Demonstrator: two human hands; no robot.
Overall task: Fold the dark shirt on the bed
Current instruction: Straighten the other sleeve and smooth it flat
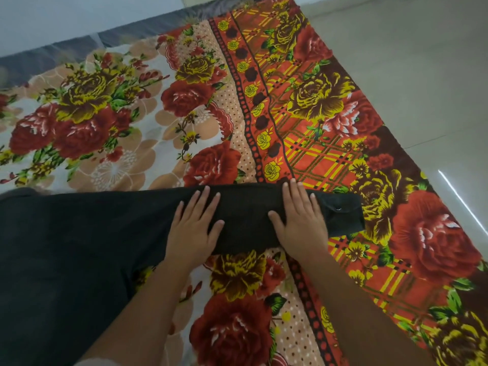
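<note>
The dark shirt (pixel 79 247) lies spread over the bed's flowered cover (pixel 184 107), its body at the left and a long sleeve stretching right to a cuff with a small metal snap (pixel 338 208). My left hand (pixel 194 225) lies flat on the sleeve with its fingers straight and spread. My right hand (pixel 298 217) presses flat on the sleeve closer to the cuff, fingers straight. Neither hand grips the cloth.
The bed's cover ends at the right in a diagonal edge (pixel 412 154), with pale tiled floor (pixel 422 62) beyond it. A grey strip of mattress edge (pixel 126 35) and a white wall run along the far side.
</note>
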